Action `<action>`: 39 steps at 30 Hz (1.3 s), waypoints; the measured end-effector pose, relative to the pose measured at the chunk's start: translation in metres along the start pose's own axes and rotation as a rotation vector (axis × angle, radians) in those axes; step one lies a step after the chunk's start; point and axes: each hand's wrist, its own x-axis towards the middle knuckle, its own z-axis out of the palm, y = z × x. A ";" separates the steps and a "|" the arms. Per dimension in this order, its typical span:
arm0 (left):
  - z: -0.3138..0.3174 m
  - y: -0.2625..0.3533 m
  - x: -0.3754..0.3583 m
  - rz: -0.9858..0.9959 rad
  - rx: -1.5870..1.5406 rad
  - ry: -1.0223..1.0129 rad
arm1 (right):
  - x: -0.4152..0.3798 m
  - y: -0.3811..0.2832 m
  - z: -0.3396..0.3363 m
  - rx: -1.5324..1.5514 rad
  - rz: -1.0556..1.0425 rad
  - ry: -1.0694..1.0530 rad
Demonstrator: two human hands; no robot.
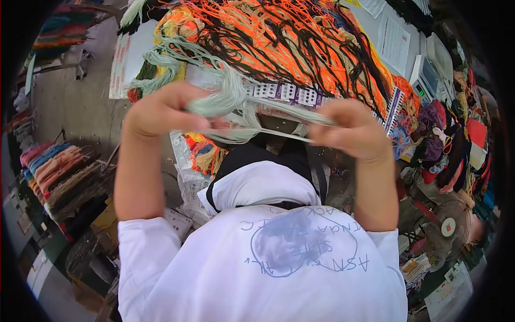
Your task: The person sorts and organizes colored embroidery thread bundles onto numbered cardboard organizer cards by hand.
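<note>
A white shirt (257,268) with blue handwriting fills the nearest part of the view. Above it, both hands are raised close together. The left hand (163,110) is clenched around a bunch of pale green yarn (228,99), and the right hand (354,129) pinches the thin strands drawn taut from that bunch — the yarn spans the gap between them. Beyond lies a heap of orange and black threads (289,43) over a white sample card (287,92), with a rack of coloured yarn skeins (61,172) at the left

Orange-black yarn tangle (300,48) on table; stacked yarn skeins (64,177) left; fan (448,228) lower right
</note>
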 end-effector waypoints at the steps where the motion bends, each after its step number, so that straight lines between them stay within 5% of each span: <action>1: -0.017 -0.011 -0.030 -0.237 -0.146 0.222 | -0.025 0.005 -0.033 0.043 -0.011 0.048; 2: -0.034 -0.020 -0.063 -0.481 -0.291 0.445 | -0.058 0.011 -0.066 0.072 0.042 0.241; 3: -0.049 -0.025 -0.088 -0.516 -0.454 0.645 | -0.099 0.015 -0.109 0.234 0.150 0.314; 5: -0.083 -0.029 -0.134 -0.520 -0.744 0.926 | -0.181 0.032 -0.168 0.359 0.091 0.732; 7: -0.110 -0.027 -0.173 -0.517 -0.769 1.194 | -0.258 0.042 -0.219 0.591 0.015 0.730; 9: -0.152 -0.034 -0.228 -0.416 -0.842 1.195 | -0.338 0.048 -0.256 0.657 -0.014 0.951; 12: -0.203 -0.029 -0.268 -0.307 -0.801 1.526 | -0.466 0.047 -0.308 0.683 -0.076 1.440; 14: -0.236 -0.030 -0.292 -0.215 -0.777 1.593 | -0.488 0.043 -0.308 0.662 -0.103 1.651; 16: -0.221 -0.029 -0.236 -0.184 -0.656 1.537 | -0.475 0.037 -0.297 0.176 -0.086 1.932; 17: -0.200 -0.033 -0.190 -0.151 -0.537 1.475 | -0.374 0.030 -0.255 -0.041 -0.071 2.056; 18: -0.171 -0.049 -0.142 -0.170 -0.487 1.377 | -0.339 0.048 -0.252 -0.070 -0.049 1.986; 19: -0.133 -0.072 -0.089 -0.268 -0.410 1.472 | -0.331 0.089 -0.268 -0.278 -0.090 1.615; 20: -0.118 -0.120 -0.069 -0.357 -0.412 1.370 | -0.232 0.110 -0.226 -0.354 -0.197 1.429; 22: -0.045 -0.169 0.012 -0.540 -0.289 1.061 | -0.115 0.149 -0.174 -0.599 0.069 1.342; 23: -0.021 -0.206 0.038 -0.670 -0.239 0.981 | -0.086 0.197 -0.191 -0.967 0.412 1.248; 25: 0.025 -0.254 0.078 -0.742 -0.172 0.935 | -0.003 0.240 -0.157 -0.394 0.188 1.164; 27: 0.046 -0.298 0.093 -0.780 -0.089 0.929 | 0.055 0.246 -0.127 -0.590 0.300 1.067; 29: 0.060 -0.340 0.093 -0.637 0.162 0.955 | 0.088 0.273 -0.120 -0.595 0.235 1.049; 34: 0.054 -0.336 0.105 -0.718 0.284 0.913 | 0.114 0.288 -0.113 -0.550 0.315 1.101; 39: 0.039 -0.328 0.110 -0.811 -0.276 0.821 | 0.114 0.296 -0.114 -0.634 0.319 1.129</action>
